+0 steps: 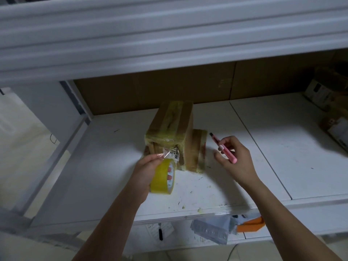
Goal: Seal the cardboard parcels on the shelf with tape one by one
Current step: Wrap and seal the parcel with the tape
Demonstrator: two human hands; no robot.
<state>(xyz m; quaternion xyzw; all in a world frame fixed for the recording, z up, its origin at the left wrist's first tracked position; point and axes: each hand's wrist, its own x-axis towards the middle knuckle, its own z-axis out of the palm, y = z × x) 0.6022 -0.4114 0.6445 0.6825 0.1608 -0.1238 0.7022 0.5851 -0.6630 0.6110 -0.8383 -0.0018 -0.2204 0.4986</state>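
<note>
A tall cardboard parcel (171, 125), wrapped in yellowish tape, stands on the white shelf (263, 147). A smaller taped parcel (196, 150) leans against its right side. My left hand (146, 172) grips a yellow tape roll (162, 178), fingers through its core, and pinches the loose clear tape end just in front of the tall parcel's white label (173, 153). My right hand (234, 159) holds a pink utility knife (224, 147) to the right of the smaller parcel, blade tip pointing up and left.
Flat brown cardboard (188, 85) lines the shelf's back. More boxes (331, 102) sit at the far right. An upper shelf edge (169, 44) hangs overhead. On the lower level lie a grey plastic bag (211, 230), an orange object (250, 225) and paper slips.
</note>
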